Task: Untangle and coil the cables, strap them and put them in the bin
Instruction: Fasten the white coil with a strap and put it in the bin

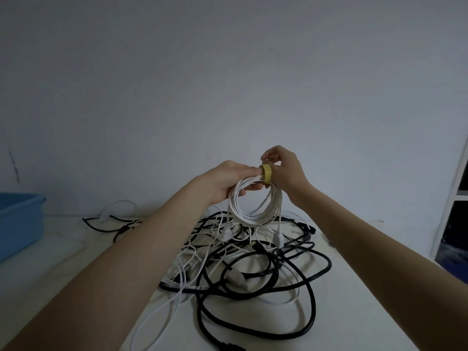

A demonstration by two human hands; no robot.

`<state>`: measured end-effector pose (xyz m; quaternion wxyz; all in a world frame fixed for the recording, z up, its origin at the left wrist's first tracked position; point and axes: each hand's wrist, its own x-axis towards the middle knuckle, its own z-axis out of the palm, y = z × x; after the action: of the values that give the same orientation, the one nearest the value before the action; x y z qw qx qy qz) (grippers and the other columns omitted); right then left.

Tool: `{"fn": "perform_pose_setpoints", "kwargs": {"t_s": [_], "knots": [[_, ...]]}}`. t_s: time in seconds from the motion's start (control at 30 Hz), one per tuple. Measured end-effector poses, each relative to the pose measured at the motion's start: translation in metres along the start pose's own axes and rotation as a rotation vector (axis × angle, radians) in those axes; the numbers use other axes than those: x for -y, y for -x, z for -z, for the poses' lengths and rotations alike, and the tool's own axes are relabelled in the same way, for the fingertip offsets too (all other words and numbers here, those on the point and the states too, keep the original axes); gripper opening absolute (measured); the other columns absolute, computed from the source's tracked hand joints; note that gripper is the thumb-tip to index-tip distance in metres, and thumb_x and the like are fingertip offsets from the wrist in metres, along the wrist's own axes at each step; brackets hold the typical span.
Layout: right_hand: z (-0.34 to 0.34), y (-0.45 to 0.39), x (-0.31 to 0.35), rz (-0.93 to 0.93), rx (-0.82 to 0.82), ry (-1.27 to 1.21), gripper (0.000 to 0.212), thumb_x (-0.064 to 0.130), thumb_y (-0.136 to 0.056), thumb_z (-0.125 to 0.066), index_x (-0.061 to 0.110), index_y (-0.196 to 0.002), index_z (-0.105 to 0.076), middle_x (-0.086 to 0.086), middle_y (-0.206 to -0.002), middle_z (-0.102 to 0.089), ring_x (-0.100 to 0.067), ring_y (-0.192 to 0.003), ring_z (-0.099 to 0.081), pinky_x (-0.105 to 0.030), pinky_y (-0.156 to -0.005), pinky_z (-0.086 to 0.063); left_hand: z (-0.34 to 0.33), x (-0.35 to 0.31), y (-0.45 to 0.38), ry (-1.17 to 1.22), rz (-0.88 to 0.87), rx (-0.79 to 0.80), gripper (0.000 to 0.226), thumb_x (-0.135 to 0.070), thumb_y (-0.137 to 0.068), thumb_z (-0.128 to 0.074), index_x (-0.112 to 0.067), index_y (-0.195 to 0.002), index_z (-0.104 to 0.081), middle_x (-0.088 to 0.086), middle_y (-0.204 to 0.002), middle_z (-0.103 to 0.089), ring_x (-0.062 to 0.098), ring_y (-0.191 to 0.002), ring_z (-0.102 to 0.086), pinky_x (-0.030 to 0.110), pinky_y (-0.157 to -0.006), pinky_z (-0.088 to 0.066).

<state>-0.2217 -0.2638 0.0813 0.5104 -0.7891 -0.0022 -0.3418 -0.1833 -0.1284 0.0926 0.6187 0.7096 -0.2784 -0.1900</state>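
The person holds a white cable coil (254,206) up in the air above the far part of the white table (354,312), and the step in hand looks to be the strapping. The left hand (229,182) has its fingers curled round the top of the coil, bunching the turns together, while the right hand (282,168) pinches a yellow strap (267,173) that sits wrapped round that same top section, just beside the left fingers. Whether the strap's end is already fastened I cannot tell; the right fingertips cover it. To do this well, I would say the left hand should keep the turns squeezed flat and even, so none slips out while the band is drawn tight, and the right hand should pull the strap snug before pressing its end down on itself. Two white plug ends hang loose from the bottom of the coil, dangling down toward the pile; those could snag, so it seems wise to lift the coil clear before moving it. Below it lies the tangle of cables (253,269), black and white cords crossed over one another in the middle of the table, so most of the job looks yet to be done. The blue bin (17,224) stands at the far left edge of the table, well apart from the hands, and the strapped coil would need to travel left across the pile to reach it.
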Motion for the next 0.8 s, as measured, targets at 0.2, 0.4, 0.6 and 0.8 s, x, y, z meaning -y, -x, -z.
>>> {"fn": "perform_pose_setpoints", "kwargs": {"t_s": [0.2, 0.4, 0.6, 0.8], "knots": [[0.014, 0.000, 0.006, -0.211, 0.272, -0.262, 0.023, 0.015, -0.097, -0.044, 0.004, -0.096, -0.065, -0.008, -0.076, -0.062, -0.017, -0.064, -0.059, -0.019, -0.057, -0.049, 0.008, -0.002, 0.002, -0.027, 0.013, -0.069, 0.020, -0.020, -0.085, -0.068, -0.004, -0.098, -0.068, 0.001, -0.077, -0.070, 0.007, -0.064, -0.064, 0.012, -0.046, -0.037], [0.010, -0.001, 0.003, -0.177, 0.222, -0.276, 0.007, 0.004, -0.087, -0.061, 0.004, -0.088, -0.068, -0.012, -0.088, -0.066, -0.015, -0.072, -0.062, -0.021, -0.064, -0.051, 0.005, 0.003, 0.003, 0.119, 0.053, -0.010, 0.020, -0.028, -0.092, -0.057, -0.011, -0.088, -0.066, -0.002, -0.070, -0.068, 0.008, -0.066, -0.065, 0.014, -0.042, -0.040], [0.013, 0.001, 0.005, -0.259, 0.287, -0.487, 0.013, -0.002, -0.086, -0.059, 0.009, -0.089, -0.063, -0.003, -0.080, -0.069, -0.017, -0.077, -0.061, -0.028, -0.065, -0.051, 0.003, 0.009, -0.001, 0.062, 0.114, -0.186, 0.010, -0.015, -0.082, -0.070, -0.007, -0.078, -0.067, 0.004, -0.066, -0.064, 0.007, -0.055, -0.060, 0.014, -0.037, -0.036], [0.013, -0.001, 0.007, -0.253, 0.286, -0.525, 0.007, 0.008, -0.090, -0.058, 0.010, -0.086, -0.063, 0.000, -0.073, -0.066, -0.016, -0.081, -0.059, -0.032, -0.074, -0.048, 0.005, 0.009, -0.003, 0.069, 0.058, -0.302, 0.005, -0.011, -0.085, -0.066, -0.013, -0.082, -0.064, 0.003, -0.071, -0.060, 0.011, -0.061, -0.052, 0.021, -0.048, -0.035]]}}
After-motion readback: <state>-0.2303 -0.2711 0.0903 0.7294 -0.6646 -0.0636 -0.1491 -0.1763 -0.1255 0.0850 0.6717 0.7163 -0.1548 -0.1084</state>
